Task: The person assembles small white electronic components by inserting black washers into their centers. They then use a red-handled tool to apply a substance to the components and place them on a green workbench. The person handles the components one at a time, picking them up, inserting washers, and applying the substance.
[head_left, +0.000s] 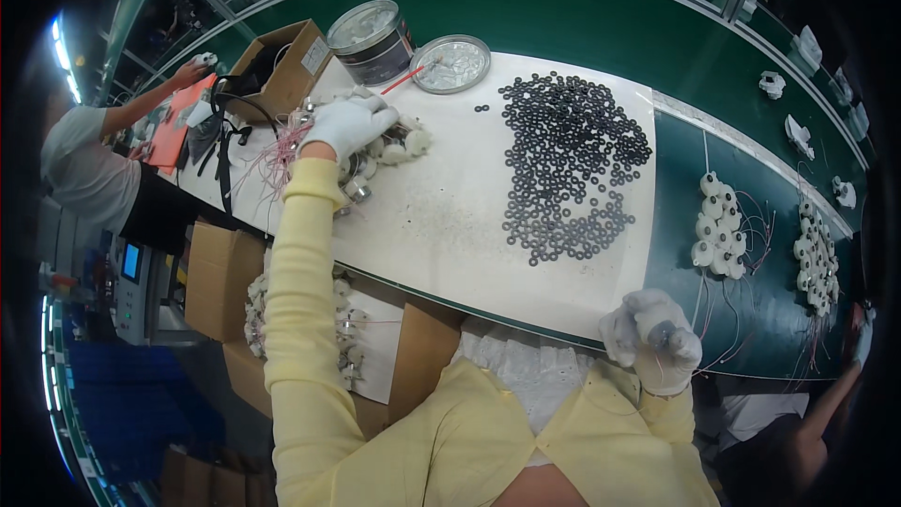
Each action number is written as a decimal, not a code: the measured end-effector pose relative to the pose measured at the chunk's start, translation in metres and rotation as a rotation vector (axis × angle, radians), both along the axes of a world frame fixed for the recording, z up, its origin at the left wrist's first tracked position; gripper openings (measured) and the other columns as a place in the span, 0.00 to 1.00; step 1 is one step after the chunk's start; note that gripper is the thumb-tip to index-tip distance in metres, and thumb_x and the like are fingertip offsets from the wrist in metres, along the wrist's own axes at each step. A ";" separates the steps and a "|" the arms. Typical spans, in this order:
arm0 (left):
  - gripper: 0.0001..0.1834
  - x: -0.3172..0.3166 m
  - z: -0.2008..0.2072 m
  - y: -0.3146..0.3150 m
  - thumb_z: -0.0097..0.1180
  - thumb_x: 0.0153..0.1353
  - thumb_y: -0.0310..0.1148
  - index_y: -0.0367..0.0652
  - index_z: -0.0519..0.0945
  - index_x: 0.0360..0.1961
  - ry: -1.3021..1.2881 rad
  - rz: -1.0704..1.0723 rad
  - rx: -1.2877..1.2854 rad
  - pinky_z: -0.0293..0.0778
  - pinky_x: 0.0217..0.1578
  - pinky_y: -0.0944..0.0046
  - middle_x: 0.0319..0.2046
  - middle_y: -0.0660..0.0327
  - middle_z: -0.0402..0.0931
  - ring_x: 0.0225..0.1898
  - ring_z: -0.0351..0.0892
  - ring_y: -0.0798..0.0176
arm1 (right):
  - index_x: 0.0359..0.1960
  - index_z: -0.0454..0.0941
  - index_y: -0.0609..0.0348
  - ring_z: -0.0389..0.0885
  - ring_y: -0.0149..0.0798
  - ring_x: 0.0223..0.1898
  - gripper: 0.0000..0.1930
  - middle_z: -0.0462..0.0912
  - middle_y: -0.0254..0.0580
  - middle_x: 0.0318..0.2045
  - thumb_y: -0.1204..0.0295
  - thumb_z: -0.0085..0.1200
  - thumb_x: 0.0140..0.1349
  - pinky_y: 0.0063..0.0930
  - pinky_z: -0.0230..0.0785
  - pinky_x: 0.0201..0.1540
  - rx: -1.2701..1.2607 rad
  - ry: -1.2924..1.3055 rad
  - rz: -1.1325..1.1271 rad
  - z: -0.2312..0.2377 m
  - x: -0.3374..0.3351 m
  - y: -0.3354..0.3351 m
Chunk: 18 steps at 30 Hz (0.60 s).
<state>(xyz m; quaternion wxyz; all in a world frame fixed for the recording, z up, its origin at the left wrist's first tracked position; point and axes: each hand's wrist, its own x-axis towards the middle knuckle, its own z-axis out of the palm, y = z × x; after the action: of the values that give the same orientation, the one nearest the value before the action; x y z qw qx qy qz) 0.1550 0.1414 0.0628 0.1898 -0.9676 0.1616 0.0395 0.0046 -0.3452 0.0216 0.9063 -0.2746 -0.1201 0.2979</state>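
In the head view, upper left of centre, the left grip point(349, 122) lies over the pile of white parts point(405, 143); whether closed, I cannot tell. Lower right, the right grip point(654, 338) curls around a small greyish part point(663, 333).

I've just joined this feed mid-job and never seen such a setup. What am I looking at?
No robot here: one picture, from a wide camera on a person's head, looking down, so edges bend. The yellow sleeves are the wearer's. The gloved left hand is at a pile of white parts with wires; its grip is hidden. The gloved right hand is curled, perhaps around something greyish, too blurred to name. On the white table lie many black rings, with an open tin and its lid behind.
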 end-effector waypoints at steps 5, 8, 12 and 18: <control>0.23 -0.024 0.019 -0.049 0.47 0.71 0.54 0.53 0.83 0.51 0.084 0.319 -0.399 0.75 0.57 0.49 0.53 0.55 0.83 0.57 0.80 0.45 | 0.63 0.73 0.74 0.76 0.40 0.30 0.38 0.81 0.55 0.32 0.59 0.69 0.55 0.32 0.70 0.35 -0.022 -0.002 0.046 -0.004 0.003 0.001; 0.26 -0.017 0.028 -0.042 0.45 0.67 0.58 0.56 0.86 0.52 -0.075 0.442 -0.504 0.75 0.56 0.48 0.55 0.54 0.83 0.55 0.83 0.46 | 0.63 0.73 0.74 0.77 0.40 0.30 0.38 0.81 0.55 0.33 0.59 0.69 0.55 0.31 0.70 0.35 -0.045 -0.008 0.057 -0.004 0.004 -0.001; 0.29 0.009 0.020 0.000 0.42 0.69 0.61 0.59 0.83 0.60 -0.275 0.586 -0.430 0.69 0.63 0.42 0.61 0.55 0.80 0.61 0.79 0.47 | 0.63 0.73 0.74 0.76 0.40 0.30 0.38 0.81 0.55 0.34 0.59 0.69 0.56 0.31 0.70 0.34 -0.046 0.004 0.045 -0.001 0.005 0.000; 0.38 0.026 0.004 0.000 0.34 0.72 0.69 0.61 0.75 0.71 -0.040 0.882 -0.258 0.63 0.71 0.44 0.72 0.57 0.71 0.75 0.63 0.48 | 0.63 0.73 0.74 0.76 0.41 0.30 0.38 0.80 0.55 0.34 0.60 0.69 0.56 0.32 0.70 0.35 -0.052 0.013 -0.022 -0.003 0.002 -0.005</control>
<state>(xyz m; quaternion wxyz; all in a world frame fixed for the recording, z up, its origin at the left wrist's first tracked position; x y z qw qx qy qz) 0.1805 0.1413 0.0664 0.0358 -0.9603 -0.2657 0.0773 0.0062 -0.3504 0.0191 0.9029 -0.2975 -0.1031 0.2927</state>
